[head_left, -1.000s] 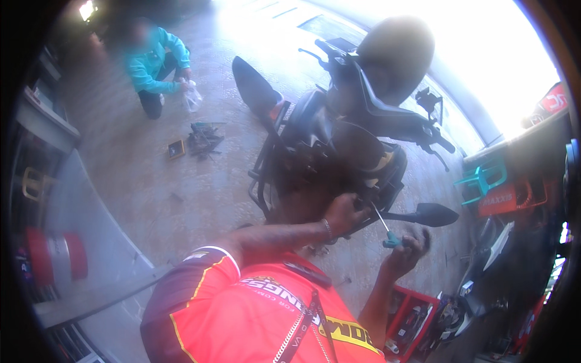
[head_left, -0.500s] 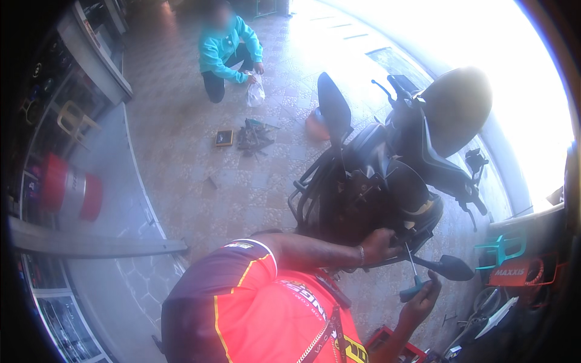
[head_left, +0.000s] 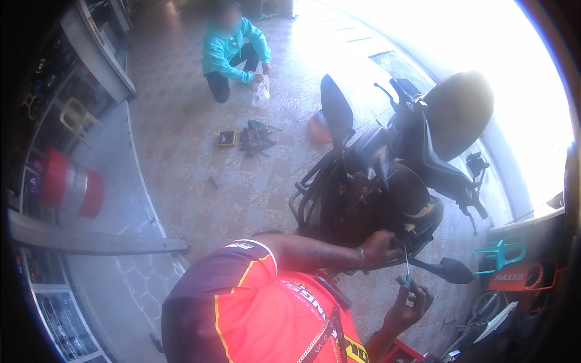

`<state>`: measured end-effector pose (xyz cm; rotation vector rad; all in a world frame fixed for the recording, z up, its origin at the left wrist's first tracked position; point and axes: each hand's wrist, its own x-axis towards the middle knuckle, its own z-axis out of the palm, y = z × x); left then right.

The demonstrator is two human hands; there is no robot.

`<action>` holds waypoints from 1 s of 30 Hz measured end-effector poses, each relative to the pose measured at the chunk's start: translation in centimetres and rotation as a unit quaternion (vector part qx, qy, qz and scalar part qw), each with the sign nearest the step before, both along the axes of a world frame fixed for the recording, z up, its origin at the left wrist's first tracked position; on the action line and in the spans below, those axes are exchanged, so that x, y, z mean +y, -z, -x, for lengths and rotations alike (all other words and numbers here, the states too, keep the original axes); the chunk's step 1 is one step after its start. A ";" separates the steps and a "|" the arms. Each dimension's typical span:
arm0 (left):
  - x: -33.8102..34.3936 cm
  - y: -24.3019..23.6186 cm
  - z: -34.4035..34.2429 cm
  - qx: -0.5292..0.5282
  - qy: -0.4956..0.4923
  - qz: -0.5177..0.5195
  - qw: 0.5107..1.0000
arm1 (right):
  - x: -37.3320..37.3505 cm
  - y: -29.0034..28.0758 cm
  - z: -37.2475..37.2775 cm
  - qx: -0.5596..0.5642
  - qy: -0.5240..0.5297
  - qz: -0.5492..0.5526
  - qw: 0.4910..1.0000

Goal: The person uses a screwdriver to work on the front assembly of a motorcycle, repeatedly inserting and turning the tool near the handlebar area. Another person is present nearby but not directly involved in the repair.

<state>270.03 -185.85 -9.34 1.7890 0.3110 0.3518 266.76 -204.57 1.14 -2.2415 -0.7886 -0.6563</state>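
In front of me stands a dark scooter [head_left: 339, 212] with stalked mirrors. My left hand [head_left: 380, 249] is at its near edge, fingers curled against the bodywork; what they grip there is hidden. Below and to the right, my right hand [head_left: 411, 302] has its fingertips closed on the handle of a screwdriver [head_left: 407, 264]. The thin metal shaft points up toward the scooter, beside my left hand. Where its tip meets the scooter is too dark to make out.
Close to the right hand juts a mirror [head_left: 454, 270]. A teal stool [head_left: 501, 254] and a red toolbox [head_left: 404, 351] are at the right. A person in a teal top [head_left: 233, 51] crouches far off with a white bag [head_left: 261, 94], near a heap of parts [head_left: 256, 139].
My right hand has shifted slightly left, and its fingers have turned about the screwdriver's handle. The screwdriver now stands more upright. My left hand stays in place.
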 end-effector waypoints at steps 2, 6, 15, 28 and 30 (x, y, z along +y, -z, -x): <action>0.0 0.2 0.0 0.002 -0.001 0.001 1.000 | 0.1 -0.8 0.3 0.023 0.002 0.034 0.999; 0.1 0.3 0.1 0.014 0.005 0.013 1.000 | 0.6 -1.1 1.3 0.252 0.102 -0.109 0.956; 0.4 -0.5 0.4 0.024 0.013 0.024 0.999 | -0.8 0.2 0.6 0.233 -0.080 -0.141 0.959; 0.9 -1.6 0.7 -0.011 -0.004 0.050 0.999 | 0.2 0.8 0.5 0.498 -0.132 -0.391 0.763; 0.9 -2.1 0.4 0.006 0.008 0.051 0.999 | 0.4 2.5 0.3 0.430 -0.150 -0.368 0.811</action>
